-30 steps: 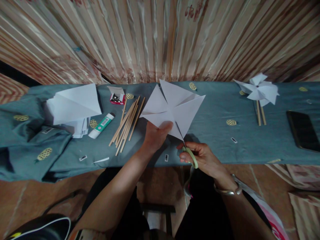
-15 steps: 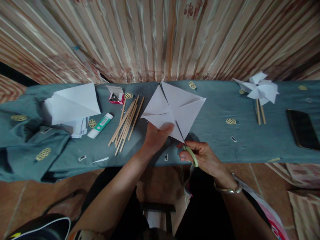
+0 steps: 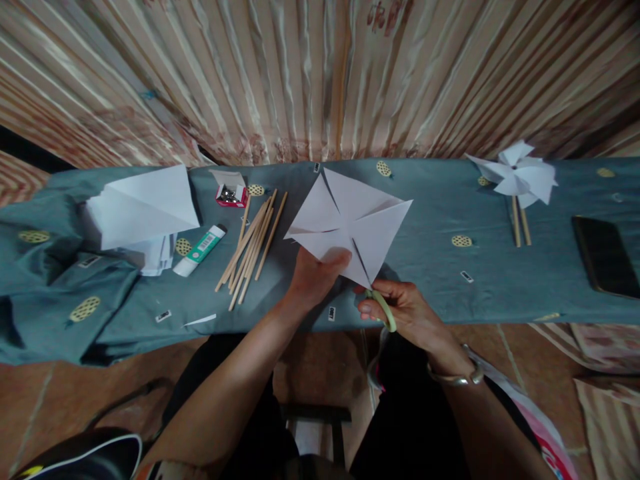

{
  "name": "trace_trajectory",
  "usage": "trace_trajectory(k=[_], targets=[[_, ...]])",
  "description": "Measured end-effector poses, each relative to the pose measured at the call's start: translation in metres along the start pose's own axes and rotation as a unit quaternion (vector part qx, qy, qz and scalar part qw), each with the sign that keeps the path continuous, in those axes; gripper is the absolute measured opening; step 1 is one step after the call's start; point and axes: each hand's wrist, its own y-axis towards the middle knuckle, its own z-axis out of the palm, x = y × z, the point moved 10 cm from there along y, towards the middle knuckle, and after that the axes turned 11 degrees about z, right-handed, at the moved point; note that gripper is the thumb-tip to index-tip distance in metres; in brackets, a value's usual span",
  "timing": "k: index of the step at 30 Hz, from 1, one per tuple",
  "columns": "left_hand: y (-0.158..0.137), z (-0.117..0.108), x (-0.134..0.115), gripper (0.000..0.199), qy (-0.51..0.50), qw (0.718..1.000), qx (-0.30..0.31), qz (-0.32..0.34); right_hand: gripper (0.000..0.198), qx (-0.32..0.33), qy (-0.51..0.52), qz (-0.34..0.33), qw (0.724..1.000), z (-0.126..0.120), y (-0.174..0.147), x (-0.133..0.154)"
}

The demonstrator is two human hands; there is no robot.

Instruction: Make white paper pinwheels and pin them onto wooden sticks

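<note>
head view, looking down at a table draped in a blue-grey cloth. the left hand pinches the near edge of a white paper square, thumb on top and fingers curled beneath, and holds the sheet raised above the cloth near the table's middle. the sheet shows diagonal creases and slits running toward its centre, one slit reaching the near corner. the right hand is closed around the pale green handles of a pair of scissors, fingers curled through and about the loops; the blades meet the paper's near corner (whether they stand apart or together cannot be told, since the paper and fingers hide them). left of the sheet lies a loose bundle of wooden sticks, and just beside it a glue stick with a green label, lying flat. behind the sticks stands a small red box of pins, lid open. at far left rests a stack of white paper. at right lies a finished paper pinwheel on its sticks, and well apart from it, at the cloth's right end, a dark phone. a striped curtain hangs behind.
</note>
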Motion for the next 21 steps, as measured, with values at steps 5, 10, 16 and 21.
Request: trace_trajectory(k=[5, 10, 16, 21], targets=[[-0.0001, 0.0004, 0.0008, 0.028, -0.012, 1.0, 0.001, -0.005, 0.044, 0.012, 0.013, -0.012, 1.0, 0.0015, -0.0015, 0.0031], [-0.0028, 0.0054, 0.0017, 0.025, -0.006, 1.0, 0.024, -0.014, 0.04, 0.025, 0.0, -0.022, 0.999, 0.0008, -0.0035, 0.0052], [-0.0034, 0.0089, 0.0005, 0.026, -0.024, 0.999, 0.032, -0.008, 0.044, 0.012, -0.007, -0.005, 1.0, -0.0028, -0.0009, -0.0021], [-0.0035, 0.01, 0.0015, 0.026, -0.023, 0.999, 0.036, -0.008, 0.047, 0.007, 0.004, 0.0, 1.0, -0.002, -0.0019, -0.0014]])
